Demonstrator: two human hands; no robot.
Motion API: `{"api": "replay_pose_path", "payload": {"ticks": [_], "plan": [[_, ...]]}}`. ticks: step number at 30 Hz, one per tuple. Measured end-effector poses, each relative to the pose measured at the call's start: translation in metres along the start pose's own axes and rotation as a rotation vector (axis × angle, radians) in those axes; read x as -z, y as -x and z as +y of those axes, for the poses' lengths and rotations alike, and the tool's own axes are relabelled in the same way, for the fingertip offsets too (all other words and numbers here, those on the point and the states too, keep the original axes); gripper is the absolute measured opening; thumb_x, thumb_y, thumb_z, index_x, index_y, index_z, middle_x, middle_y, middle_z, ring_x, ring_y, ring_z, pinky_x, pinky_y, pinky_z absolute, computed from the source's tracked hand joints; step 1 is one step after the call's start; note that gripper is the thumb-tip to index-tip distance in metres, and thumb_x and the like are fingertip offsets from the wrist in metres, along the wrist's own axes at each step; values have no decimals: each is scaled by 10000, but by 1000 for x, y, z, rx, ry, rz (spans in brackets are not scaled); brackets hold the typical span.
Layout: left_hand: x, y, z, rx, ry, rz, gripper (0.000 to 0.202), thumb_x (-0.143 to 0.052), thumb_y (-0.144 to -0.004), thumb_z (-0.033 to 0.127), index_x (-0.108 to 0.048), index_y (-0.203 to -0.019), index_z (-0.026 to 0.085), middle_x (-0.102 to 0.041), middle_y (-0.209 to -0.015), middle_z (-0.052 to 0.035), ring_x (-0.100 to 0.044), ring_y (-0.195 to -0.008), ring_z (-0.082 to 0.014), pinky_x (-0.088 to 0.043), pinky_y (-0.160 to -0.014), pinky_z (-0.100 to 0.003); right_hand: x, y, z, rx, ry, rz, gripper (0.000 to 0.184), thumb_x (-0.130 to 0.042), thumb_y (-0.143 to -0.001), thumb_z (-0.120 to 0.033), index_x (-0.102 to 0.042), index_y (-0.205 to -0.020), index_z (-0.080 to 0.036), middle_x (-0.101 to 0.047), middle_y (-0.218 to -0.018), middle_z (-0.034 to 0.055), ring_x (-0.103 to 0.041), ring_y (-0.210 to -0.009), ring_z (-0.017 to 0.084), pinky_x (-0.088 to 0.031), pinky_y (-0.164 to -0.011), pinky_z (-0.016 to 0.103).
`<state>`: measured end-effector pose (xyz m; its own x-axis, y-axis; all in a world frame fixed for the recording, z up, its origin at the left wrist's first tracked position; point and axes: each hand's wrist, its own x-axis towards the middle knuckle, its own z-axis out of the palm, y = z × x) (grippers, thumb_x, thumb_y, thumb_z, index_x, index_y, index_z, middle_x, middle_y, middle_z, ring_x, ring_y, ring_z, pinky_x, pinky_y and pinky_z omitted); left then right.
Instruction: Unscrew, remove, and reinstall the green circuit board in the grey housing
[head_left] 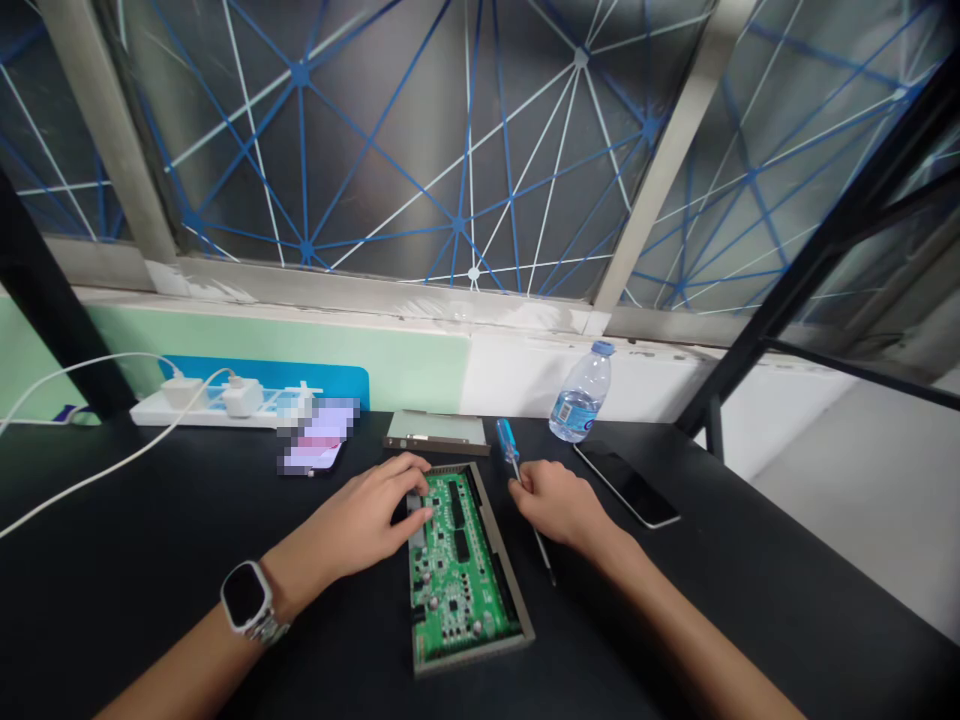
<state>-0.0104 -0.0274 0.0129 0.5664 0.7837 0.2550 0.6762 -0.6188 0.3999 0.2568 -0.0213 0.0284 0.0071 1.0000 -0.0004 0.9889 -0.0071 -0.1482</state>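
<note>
A green circuit board (457, 580) lies in a shallow grey metal frame on the black table, in front of me. My left hand (382, 505), with a watch on the wrist, holds the board's upper left edge, thumb and fingers curved onto it. Right of the frame, my right hand (551, 495) is closed around the shaft of a screwdriver (508, 440). Its blue handle points away from me, and the tip points back toward me, apart from the board. Just behind the board lies a flat metal cover (437, 432).
A water bottle (581, 395) stands at the back right by the wall, with a dark phone (626, 485) before it. A power strip (150, 410) with white chargers and cables sits back left, near another phone (322, 440). Black metal posts (787, 290) flank the table.
</note>
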Motion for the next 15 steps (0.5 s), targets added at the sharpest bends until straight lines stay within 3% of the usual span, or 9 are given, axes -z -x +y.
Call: {"api": "replay_pose_path", "payload": {"ticks": [3, 7, 15], "plan": [[0, -1, 0, -5, -51, 5, 242, -439, -967, 320, -652, -1029, 224, -558, -1320, -56, -589, -1158, -257, -477, -1006, -439, -5, 1, -1, 23, 52, -29, 253, -485, -847, -366, -590, -688, -201, -682, -760, 83, -642, -715, 232, -271, -562, 278], [-2, -2, -1, -30, -89, 19, 370, -321, -998, 250, -600, -1238, 210, -556, -1325, -76, -550, -1194, -251, -466, -1026, -432, -9, 2, -2, 75, 41, -51, 245, -501, -855, -380, -601, -711, -209, -686, -759, 69, -645, -716, 224, -263, -550, 276], [-12, -2, -3, 9, -52, 28, 387, -333, -1004, 332, -554, -1290, 194, -498, -1386, -88, -487, -1245, -270, -431, -1063, -481, -1, 3, -4, 68, -72, 36, 231, -557, -862, -444, -583, -801, -223, -636, -698, 9, -549, -601, 158, -233, -532, 260]]}}
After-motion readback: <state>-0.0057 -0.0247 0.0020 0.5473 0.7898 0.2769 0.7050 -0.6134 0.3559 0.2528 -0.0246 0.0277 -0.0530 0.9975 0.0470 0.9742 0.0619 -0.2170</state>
